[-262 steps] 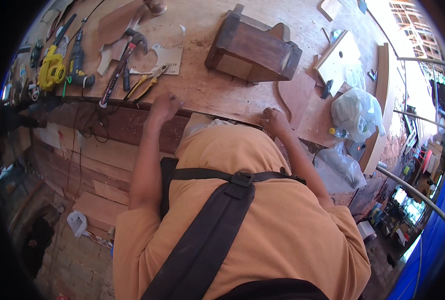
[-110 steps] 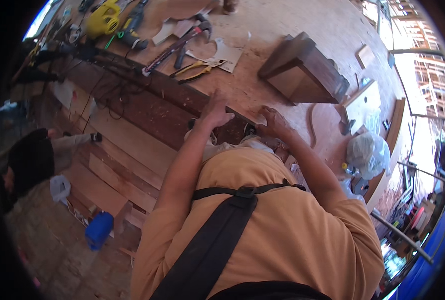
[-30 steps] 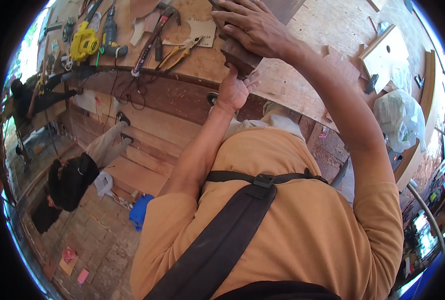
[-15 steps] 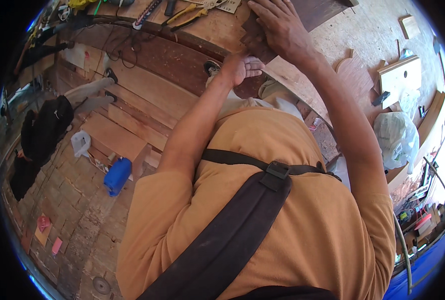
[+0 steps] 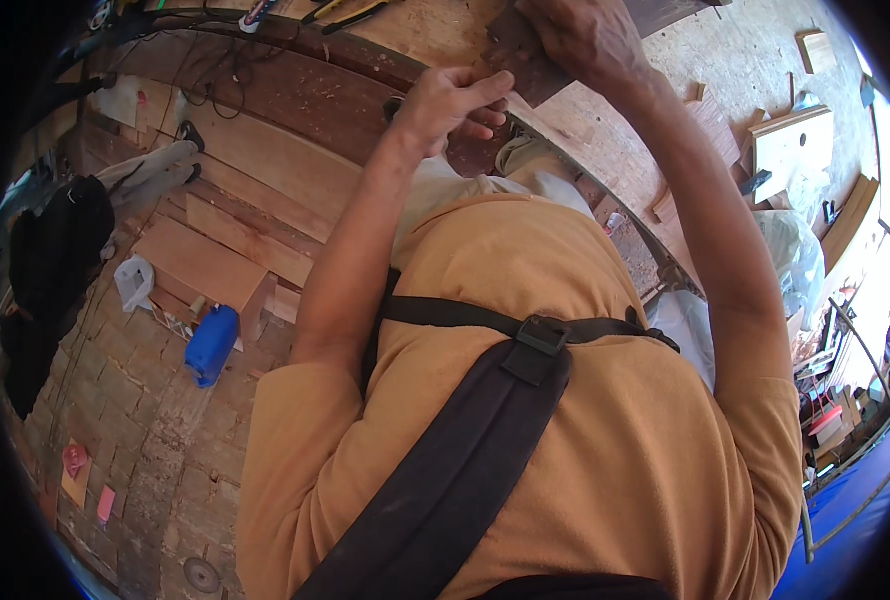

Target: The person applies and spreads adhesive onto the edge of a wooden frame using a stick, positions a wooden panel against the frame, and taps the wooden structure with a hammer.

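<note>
A dark brown wooden board [image 5: 532,68] with a notched corner lies at the top, over the edge of the workbench. My right hand [image 5: 595,45] is on top of it, back of the hand upward, with its fingers bent down together. Whatever is under those fingertips is hidden. Just left of the board's corner is my left hand [image 5: 445,108], apart from it. Its thumb stretches toward the board, the other fingers are loosely curled, and a gap shows between them with nothing in it.
Yellow-handled pliers [image 5: 350,14] lie at the bench's upper edge. To the right are a pale board with a hole [image 5: 793,150], a wood block [image 5: 817,52] and a clear plastic bag [image 5: 795,245]. Lower left are a blue container [image 5: 211,345], a wooden box [image 5: 200,258] and a person in dark clothing [image 5: 60,255].
My left hand has turned from palm up with straight fingers to a loose curl, moving left and up. My right hand's flat fingers have bent down onto the board. The whole view has shifted slightly.
</note>
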The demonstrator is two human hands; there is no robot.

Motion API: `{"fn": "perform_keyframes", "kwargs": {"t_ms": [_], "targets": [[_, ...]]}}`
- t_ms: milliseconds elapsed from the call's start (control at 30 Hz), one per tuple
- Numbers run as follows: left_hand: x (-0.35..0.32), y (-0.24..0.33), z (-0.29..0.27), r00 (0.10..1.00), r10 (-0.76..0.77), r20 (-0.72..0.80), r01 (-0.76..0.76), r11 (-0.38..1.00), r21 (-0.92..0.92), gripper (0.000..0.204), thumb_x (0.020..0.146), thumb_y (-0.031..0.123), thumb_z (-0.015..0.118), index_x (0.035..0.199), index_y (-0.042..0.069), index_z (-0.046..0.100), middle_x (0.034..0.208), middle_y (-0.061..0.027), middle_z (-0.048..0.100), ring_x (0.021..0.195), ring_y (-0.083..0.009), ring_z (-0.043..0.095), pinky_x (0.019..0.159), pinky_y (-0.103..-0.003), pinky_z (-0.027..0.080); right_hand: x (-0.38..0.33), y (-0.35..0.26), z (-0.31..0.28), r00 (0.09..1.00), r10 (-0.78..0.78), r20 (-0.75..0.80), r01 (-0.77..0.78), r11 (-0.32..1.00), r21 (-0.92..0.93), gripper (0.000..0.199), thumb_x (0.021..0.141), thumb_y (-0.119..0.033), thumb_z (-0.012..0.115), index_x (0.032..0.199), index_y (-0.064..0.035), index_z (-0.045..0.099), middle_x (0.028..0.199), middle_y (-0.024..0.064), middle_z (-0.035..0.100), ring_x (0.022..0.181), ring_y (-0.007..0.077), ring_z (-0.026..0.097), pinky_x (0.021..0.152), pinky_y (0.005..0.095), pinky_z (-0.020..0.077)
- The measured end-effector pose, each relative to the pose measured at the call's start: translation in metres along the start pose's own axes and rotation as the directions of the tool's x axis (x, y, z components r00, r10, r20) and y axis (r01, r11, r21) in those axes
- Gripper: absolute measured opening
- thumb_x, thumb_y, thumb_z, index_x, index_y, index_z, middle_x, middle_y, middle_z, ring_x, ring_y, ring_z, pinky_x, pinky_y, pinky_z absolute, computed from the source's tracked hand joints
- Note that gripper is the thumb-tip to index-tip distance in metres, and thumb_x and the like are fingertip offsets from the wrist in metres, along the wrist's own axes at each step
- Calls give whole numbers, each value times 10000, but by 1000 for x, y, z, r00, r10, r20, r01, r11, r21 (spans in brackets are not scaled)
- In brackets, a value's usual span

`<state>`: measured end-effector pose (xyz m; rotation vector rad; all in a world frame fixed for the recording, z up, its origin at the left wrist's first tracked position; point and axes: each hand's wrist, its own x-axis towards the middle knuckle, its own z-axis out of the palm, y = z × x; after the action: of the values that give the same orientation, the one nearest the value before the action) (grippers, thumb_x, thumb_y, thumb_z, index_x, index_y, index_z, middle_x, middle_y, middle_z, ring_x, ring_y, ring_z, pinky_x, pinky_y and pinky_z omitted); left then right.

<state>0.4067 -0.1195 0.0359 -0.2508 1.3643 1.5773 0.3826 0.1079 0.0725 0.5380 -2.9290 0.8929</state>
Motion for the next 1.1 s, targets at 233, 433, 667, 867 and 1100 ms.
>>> {"fn": "perform_keyframes", "kwargs": {"t_ms": [233,433,667,867,1100], "targets": [[3,-6,24,991,61,-120,-37,981,191,447,897,424,730,927,-20,681,835,-76,700,684,-109,667,588,-233,551,9,-3,11,989,64,-133,-92,972,-214,508,964,-320,552,1391,-50,498,1505,199,400,1404,408,344,1159,534,265],[4,-3,32,981,88,-175,-28,946,322,407,909,390,721,893,-15,688,759,-50,692,608,-74,638,558,-205,516,8,-5,9,995,77,-59,-91,954,-285,678,945,-506,550,1443,-59,439,1543,207,348,1440,416,291,1171,558,221],[7,-7,33,952,263,-156,-175,887,426,453,823,404,746,727,-34,686,679,-242,649,634,-362,676,597,-416,511,13,-7,7,999,37,-17,-41,925,-378,716,917,-471,572,1448,-16,422,1536,264,337,1427,463,300,1162,553,225],[13,-17,28,959,276,-58,-220,862,457,512,797,469,749,710,-31,683,700,-252,649,694,-395,675,640,-446,513,17,-2,6,999,-44,5,43,932,-361,718,921,-451,558,1435,32,420,1510,309,354,1407,489,327,1151,568,242],[13,3,-8,964,264,20,-241,843,482,566,667,524,855,714,4,636,709,-184,659,685,-333,671,637,-412,515,13,0,3,999,14,51,5,934,-357,729,951,-493,524,1446,29,406,1511,315,343,1402,505,322,1149,574,248]]}}
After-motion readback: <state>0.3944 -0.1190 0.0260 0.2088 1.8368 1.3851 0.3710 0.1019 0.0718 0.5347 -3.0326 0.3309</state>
